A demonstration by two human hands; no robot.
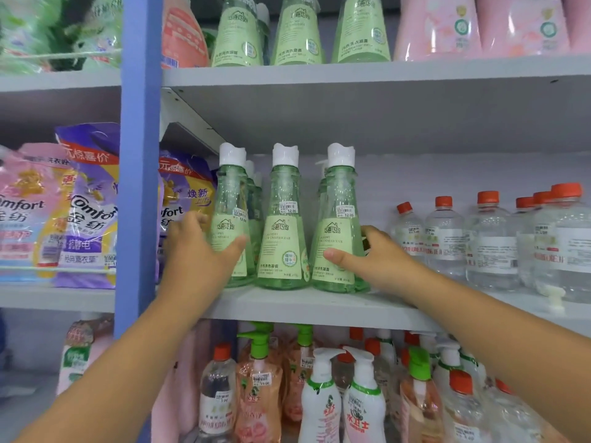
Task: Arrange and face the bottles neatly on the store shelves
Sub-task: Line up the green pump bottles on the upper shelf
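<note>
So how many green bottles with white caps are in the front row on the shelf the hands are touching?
3: left green plastic bottle under the left hand, middle, right under the right hand. More stand partly hidden behind.

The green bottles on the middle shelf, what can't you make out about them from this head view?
- Left green bottle: lower label hidden by the left hand.
- Right green bottle: right edge hidden by the right hand.
- Back rows: hidden behind the front bottles; count unclear.
- Middle green bottle: small label print too tiny to read.
</note>
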